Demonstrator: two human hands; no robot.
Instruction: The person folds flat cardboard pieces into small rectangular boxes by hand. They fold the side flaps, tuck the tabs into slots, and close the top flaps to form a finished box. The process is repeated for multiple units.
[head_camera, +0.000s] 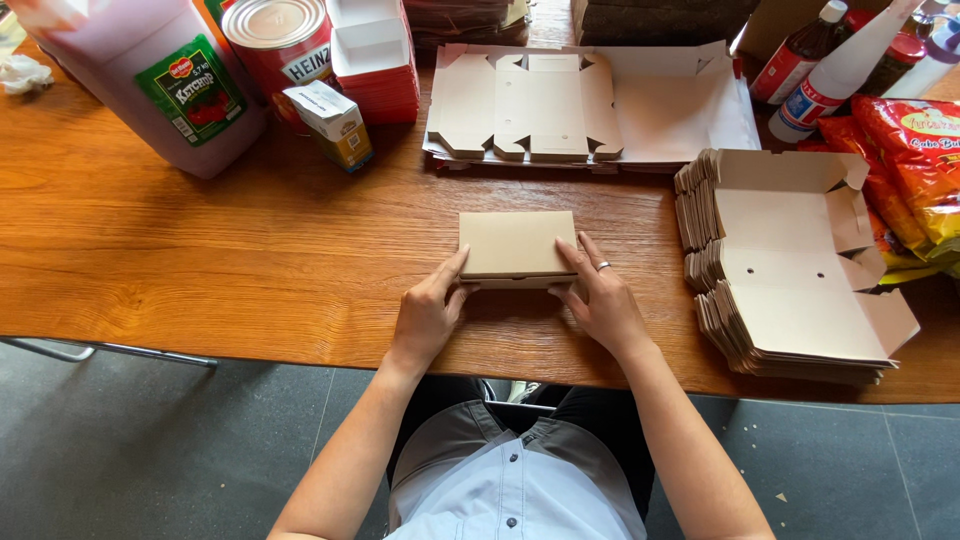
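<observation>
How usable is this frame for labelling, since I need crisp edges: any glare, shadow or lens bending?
Head view: sharp throughout; the folded box edges and both hands, left hand and right hand, are crisp. Soft daylight casts a faint shadow under the hands. Mild glare on the tin can lid. Wide-lens bending curves the table edge.

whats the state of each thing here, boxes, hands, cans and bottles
small brown box: folded shut, flat on the table
left hand: fingers touching the box's left end
right hand: fingers touching the box's right end
stack of box blanks: unfolded, flat, at right
flat blanks: unfolded, behind the box
large can: upright, sealed
big sauce jug: upright
white bottle: leaning, capped
</observation>
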